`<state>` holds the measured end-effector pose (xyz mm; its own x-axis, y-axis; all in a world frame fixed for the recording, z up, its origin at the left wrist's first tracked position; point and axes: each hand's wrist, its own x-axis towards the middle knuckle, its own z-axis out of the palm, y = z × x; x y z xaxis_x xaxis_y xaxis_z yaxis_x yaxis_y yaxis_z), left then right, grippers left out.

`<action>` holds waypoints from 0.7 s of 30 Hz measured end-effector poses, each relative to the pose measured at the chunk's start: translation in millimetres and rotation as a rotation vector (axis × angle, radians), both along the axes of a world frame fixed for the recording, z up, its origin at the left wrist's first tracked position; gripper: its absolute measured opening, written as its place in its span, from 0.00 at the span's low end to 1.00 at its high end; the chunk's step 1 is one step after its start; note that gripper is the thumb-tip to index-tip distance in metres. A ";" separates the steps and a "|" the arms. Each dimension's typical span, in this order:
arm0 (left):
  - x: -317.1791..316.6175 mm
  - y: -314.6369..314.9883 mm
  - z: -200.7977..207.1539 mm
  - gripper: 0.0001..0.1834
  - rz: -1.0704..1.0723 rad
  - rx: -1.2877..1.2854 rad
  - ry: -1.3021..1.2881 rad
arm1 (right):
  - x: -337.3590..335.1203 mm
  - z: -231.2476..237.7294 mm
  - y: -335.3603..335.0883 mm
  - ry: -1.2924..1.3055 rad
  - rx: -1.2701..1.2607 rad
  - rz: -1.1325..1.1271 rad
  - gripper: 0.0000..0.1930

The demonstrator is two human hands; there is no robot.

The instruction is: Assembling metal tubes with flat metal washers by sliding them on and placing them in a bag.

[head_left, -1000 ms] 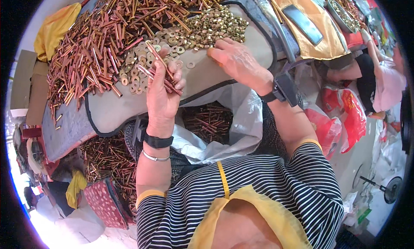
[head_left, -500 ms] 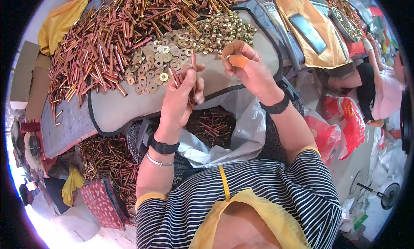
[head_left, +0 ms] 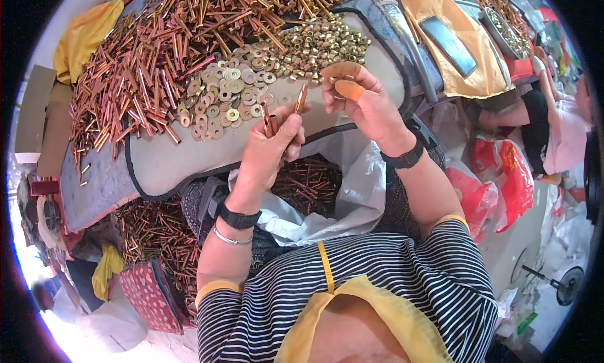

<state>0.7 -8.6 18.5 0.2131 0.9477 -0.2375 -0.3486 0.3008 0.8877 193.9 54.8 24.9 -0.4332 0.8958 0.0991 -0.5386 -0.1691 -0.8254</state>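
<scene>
My left hand is closed round several copper-coloured expansion bolts. One bolt points up past the thumb, with a golden piece near its top. To its right, my right hand has curled fingers, with orange covers on the thumb and index finger. Whatever those fingers hold is hidden or too small to name. Just beyond my hands lie a heap of flat washers and a heap of small golden nuts, both on a beige mat.
A large pile of copper-coloured bolts covers the far left of the table. More bolts fill a white sack at my lap and a heap below left. A phone lies on orange cloth at right. Another person sits far right.
My left hand has shifted slightly right and lower, bringing the upright bolt nearer my right hand. The right hand has stayed almost in place, its fingers curled a little differently.
</scene>
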 end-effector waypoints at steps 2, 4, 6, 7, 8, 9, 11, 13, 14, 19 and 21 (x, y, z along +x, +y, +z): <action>0.5 -1.1 -0.4 0.21 -0.001 0.001 0.015 | 4.8 -0.4 -0.3 0.029 -0.028 0.047 0.10; -0.3 0.5 0.5 0.21 -0.001 0.003 0.031 | 5.6 0.2 -0.3 0.059 -0.056 0.095 0.10; 0.4 -1.0 0.0 0.20 0.004 -0.028 0.015 | 3.9 0.8 -4.1 -0.021 0.017 0.089 0.10; 1.5 -1.9 0.7 0.20 0.004 -0.033 0.015 | 5.0 0.1 -3.4 -0.021 0.012 0.088 0.10; 2.7 -0.9 3.8 0.18 -0.009 -0.035 0.022 | 6.1 0.5 0.9 -0.180 0.137 0.041 0.10; 3.9 -0.3 5.2 0.16 -0.021 -0.036 0.028 | 7.1 1.4 3.3 -0.340 0.262 -0.006 0.11; 5.6 -1.7 2.0 0.16 -0.021 -0.042 0.062 | 8.1 5.5 -0.2 -0.362 0.280 -0.035 0.11; 4.2 0.8 1.7 0.17 -0.021 -0.044 0.097 | 7.5 9.2 0.8 -0.384 0.300 -0.065 0.11; 3.4 1.3 1.3 0.16 -0.045 -0.029 0.078 | 8.2 9.0 0.4 -0.390 0.308 -0.097 0.11; 4.0 -1.1 3.0 0.16 -0.071 -0.008 0.124 | 9.9 13.3 0.5 -0.609 0.426 -0.085 0.07; 0.2 -2.7 2.8 0.16 -0.131 -0.020 0.117 | 6.5 11.5 2.7 -0.687 0.854 -0.168 0.08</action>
<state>1.0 -11.3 21.2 0.3041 0.9087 -0.2862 -0.1998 0.3545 0.9135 200.4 57.6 36.4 -0.5125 0.6999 0.4975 0.1160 0.6305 -0.7675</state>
